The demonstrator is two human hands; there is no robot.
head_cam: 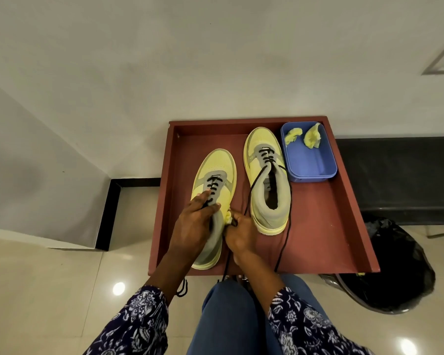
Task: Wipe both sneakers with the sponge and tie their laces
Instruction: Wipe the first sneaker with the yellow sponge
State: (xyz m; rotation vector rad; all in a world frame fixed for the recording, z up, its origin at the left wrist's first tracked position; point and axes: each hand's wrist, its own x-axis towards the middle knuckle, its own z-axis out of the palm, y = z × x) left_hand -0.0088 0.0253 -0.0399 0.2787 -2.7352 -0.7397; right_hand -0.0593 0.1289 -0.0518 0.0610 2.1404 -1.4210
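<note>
One red-brown tray [338, 213] on the tiled floor, carrying everything below.

Two yellow-and-grey sneakers inside it, toes toward the far edge. Left sneaker [217, 172] near the tray's middle and near edge, heel close to the near edge. Right sneaker [265, 180] standing flat, closer to the far edge, just beside the tub; black laces [283, 242] untied, one strand trailing over the near edge of the tray, another running toward the hands.

One blue plastic tub [310, 162] in the far right corner, holding two yellow sponge pieces: one [292, 135] at its far left, one [312, 135] at its far right.

Two hands, both on the left sneaker. Left hand [195, 224] draped over the collar and tongue, fingers curled round the upper, thumb by the lace eyelets. Right hand [237, 234] at the sneaker's inner side, fingers pinched narrow on a third small yellow sponge piece [228, 216], pressed against the side of the shoe.

One black bin bag [395, 272] on the floor beyond the tray's near right corner.
</note>
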